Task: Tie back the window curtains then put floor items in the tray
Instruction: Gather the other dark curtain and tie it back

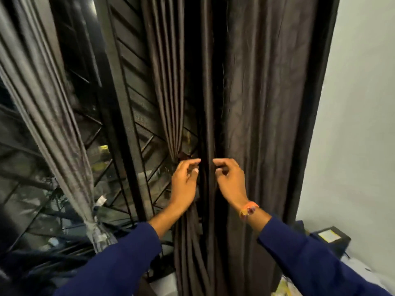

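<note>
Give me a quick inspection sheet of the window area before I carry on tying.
Surface: floor hidden; nothing seen.
Job's things: grey pleated curtain at left already gathered by a tie; dark brown pleated curtain hangs loose; a narrower dark bunch is gathered beside the left hand.
Clutter: black box with a pale label and light papers at lower right.
Grippers: left hand and right hand have curled fingers at the dark folds; grip unclear.
Cables: nothing seen.
Surroundings: black metal window grille, white wall, multicoloured wristband.
</note>
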